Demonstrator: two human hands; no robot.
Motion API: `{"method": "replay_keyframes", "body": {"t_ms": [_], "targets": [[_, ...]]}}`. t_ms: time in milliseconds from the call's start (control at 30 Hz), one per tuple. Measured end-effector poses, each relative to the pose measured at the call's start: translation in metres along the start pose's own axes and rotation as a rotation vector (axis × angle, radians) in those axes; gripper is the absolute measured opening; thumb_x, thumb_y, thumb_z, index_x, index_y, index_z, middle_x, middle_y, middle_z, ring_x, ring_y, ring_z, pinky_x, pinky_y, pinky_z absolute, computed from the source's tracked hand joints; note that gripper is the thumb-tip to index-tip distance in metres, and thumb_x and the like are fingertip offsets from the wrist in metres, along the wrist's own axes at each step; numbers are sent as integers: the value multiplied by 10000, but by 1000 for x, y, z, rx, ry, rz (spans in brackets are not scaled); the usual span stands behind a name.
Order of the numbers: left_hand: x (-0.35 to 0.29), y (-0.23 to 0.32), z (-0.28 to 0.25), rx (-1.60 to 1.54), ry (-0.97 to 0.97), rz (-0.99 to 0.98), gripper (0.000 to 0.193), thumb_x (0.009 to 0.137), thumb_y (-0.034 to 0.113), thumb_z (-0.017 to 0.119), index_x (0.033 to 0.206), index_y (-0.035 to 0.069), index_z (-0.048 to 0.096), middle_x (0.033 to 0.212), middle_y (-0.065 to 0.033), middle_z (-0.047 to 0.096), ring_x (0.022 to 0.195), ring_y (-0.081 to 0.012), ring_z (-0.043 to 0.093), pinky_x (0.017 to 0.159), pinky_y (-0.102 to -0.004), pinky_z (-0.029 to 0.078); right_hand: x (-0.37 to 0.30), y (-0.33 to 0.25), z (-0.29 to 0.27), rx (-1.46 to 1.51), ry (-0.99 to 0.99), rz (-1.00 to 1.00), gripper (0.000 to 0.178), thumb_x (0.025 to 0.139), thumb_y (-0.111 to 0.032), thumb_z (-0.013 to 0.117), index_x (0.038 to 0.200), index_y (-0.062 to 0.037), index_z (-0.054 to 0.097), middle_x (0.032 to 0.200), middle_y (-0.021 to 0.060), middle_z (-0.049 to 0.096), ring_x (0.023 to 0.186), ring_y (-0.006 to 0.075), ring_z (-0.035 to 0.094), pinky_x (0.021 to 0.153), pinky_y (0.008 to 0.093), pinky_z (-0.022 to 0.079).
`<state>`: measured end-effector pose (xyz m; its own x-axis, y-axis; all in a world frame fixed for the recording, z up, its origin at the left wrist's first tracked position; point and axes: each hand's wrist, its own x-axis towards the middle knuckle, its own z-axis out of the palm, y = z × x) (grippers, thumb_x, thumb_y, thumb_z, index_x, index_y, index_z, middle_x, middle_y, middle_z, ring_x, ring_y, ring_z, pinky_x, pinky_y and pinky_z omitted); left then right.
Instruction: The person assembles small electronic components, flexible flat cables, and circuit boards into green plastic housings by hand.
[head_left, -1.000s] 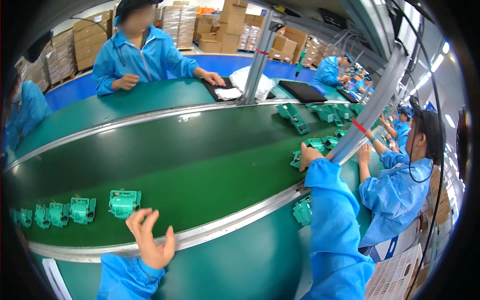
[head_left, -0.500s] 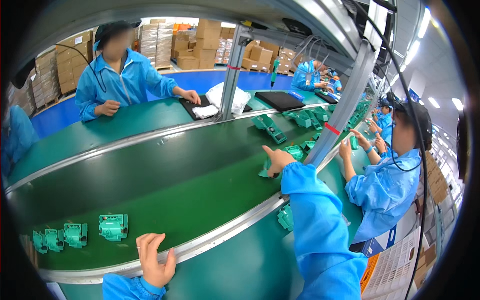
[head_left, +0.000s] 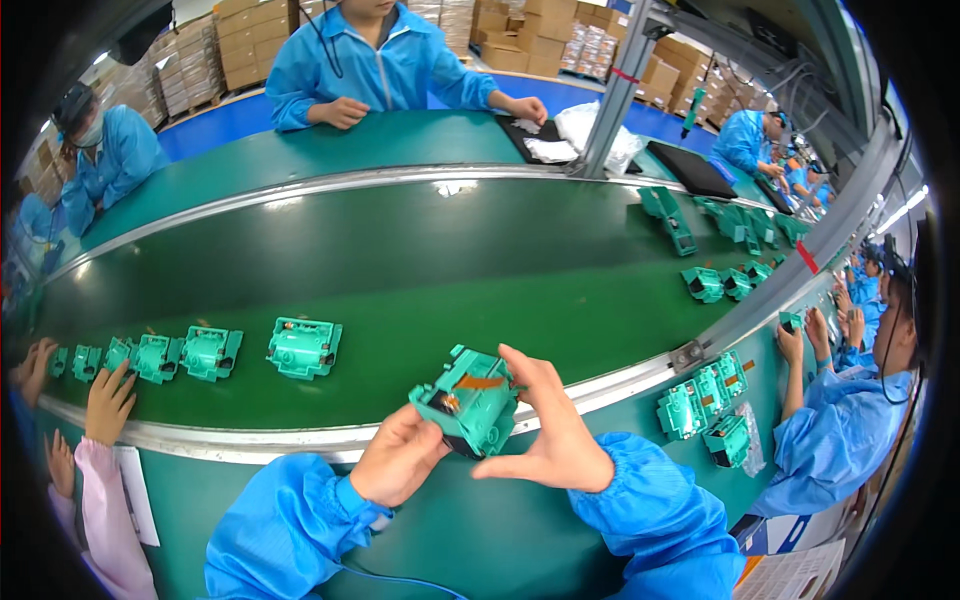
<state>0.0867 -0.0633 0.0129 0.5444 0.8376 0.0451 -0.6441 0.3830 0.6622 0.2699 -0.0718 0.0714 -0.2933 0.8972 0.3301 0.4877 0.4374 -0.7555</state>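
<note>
In front of me, over the near rail, is a green plastic housing (head_left: pixel 478 405) with a brown strip and a dark part on its side. My left hand (head_left: pixel 398 458) is closed on its lower left corner, thumb against the side. Around its right side, my right hand (head_left: pixel 548 430) is spread open, thumb and forefinger wide apart; the fingers are close to the housing's edge, and whether they touch it is unclear. A green housing (head_left: pixel 304 347) lies on the belt just left, in line with several similar ones (head_left: pixel 210 353).
Several housings (head_left: pixel 682 410) and a clear plastic bag (head_left: pixel 750 440) lie on the bench at right. More housings (head_left: pixel 703 284) line the belt's far right. A metal post (head_left: pixel 790 270) rises there. At left, a co-worker's hand (head_left: pixel 108 405) reaches the belt.
My right hand has come back from the belt at right, and a green housing is now before me in my left hand. The view has turned; a pink-sleeved co-worker's arm shows at left.
</note>
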Motion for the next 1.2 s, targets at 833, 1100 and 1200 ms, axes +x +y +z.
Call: {"method": "replay_keyframes", "body": {"t_ms": [833, 1100, 1200], "targets": [[18, 7, -20, 18, -101, -68, 711, 734, -54, 551, 1338, -24, 178, 1287, -160, 346, 1125, -230, 419, 947, -349, 349, -9, 46, 16, -267, 211, -328, 757, 463, -67, 731, 1163, 3, 451, 1093, 150, 471, 1029, 361, 422, 847, 420, 392], [21, 1, -18, 149, 38, -66, 675, 729, -48, 553, 1326, -12, 242, 1307, -139, 347, 1162, -229, 395, 975, -360, 320, -9, 56, 14, -217, 170, -335, 820, 494, -104, 767, 1217, -5, 394, 1199, 183, 407, 1094, 366, 387, 886, 423, 366], [23, 2, -18, 130, 54, -44, 683, 726, -53, 551, 1331, -2, 239, 1305, -136, 349, 1158, -224, 398, 972, -360, 324, -10, 63, 11, 9, 136, -246, 833, 581, -148, 763, 1274, -12, 320, 1263, 205, 348, 1158, 353, 358, 922, 419, 341]]}}
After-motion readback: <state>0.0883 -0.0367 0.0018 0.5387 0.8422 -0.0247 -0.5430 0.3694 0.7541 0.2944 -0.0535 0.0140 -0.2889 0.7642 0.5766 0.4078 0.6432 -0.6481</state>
